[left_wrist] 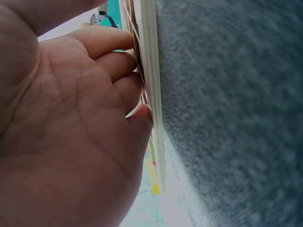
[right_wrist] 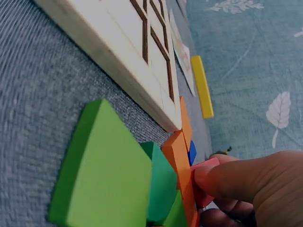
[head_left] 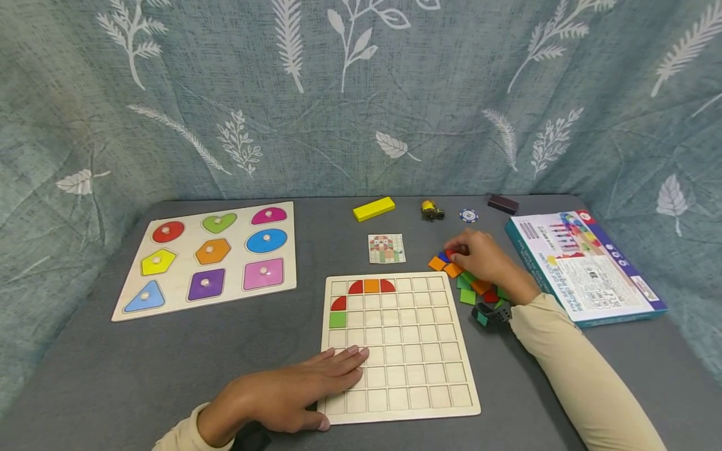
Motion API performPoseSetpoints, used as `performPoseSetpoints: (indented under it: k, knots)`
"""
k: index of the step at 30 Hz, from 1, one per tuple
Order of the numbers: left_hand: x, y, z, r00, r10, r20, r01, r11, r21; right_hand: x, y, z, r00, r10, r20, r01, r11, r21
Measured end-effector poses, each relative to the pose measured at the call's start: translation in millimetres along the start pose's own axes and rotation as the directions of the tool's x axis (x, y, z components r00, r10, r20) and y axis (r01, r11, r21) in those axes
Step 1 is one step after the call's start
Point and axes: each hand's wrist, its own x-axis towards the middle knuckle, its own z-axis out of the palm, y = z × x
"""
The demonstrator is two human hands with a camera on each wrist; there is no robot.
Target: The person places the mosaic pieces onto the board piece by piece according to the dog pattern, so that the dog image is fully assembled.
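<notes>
The right hand pinches a red tile between thumb and fingers, at the far edge of a heap of coloured tiles lying on the counter just right of the wooden grid board. The left hand lies flat with fingers spread straight, pressing the board's near left corner. Red, orange and green tiles fill a few far-left cells. A pattern card lies beyond the board, a shape puzzle far left, a box right.
</notes>
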Motion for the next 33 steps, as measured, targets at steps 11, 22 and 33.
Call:
performPoseSetpoints:
  k: [11,22,33]
  knots:
    - [-0.2,0.3,0.6,1.0,-0.008,-0.007,0.008,1.0,0.002,-2.5,-3.5,0.6,0.999,0.008,-0.042,-0.006,0.999,0.044]
    - [0.6,0.9,-0.7,0.999,-0.035,-0.002,0.035,0.999,-0.027,0.3,-29.3,5.0,0.99,-0.074,-0.12,0.082,0.994,0.065]
    - [0.8,0.0,-0.6,0.999,-0.04,-0.005,0.04,0.998,-0.042,4.7,-45.9,15.8,0.993,-0.069,-0.094,0.082,0.987,0.139]
